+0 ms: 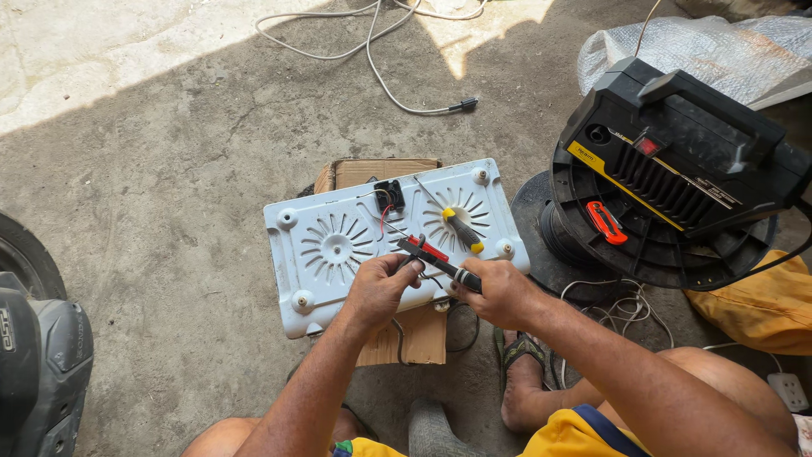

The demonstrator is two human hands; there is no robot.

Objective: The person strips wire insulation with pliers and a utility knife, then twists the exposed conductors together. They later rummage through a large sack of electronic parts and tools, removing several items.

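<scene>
A white appliance (338,216) lies upside down on a flattened cardboard box (406,338), its vented underside facing up. My left hand (381,288) rests on its near edge, pinching thin wires. My right hand (499,292) grips the black handle of a red-and-black hand tool (427,251) whose head points at those wires. A screwdriver (461,228) with a yellow-and-black handle lies loose on the appliance's right vent. A small black part (389,195) with red and black wires sits at the appliance's far middle.
A large black machine (677,169) with a handle stands at the right on a round base. A white cable (372,51) runs across the concrete floor behind. A yellow cloth (761,305), plastic wrap (710,42) and a motorbike's wheel (30,254) lie around.
</scene>
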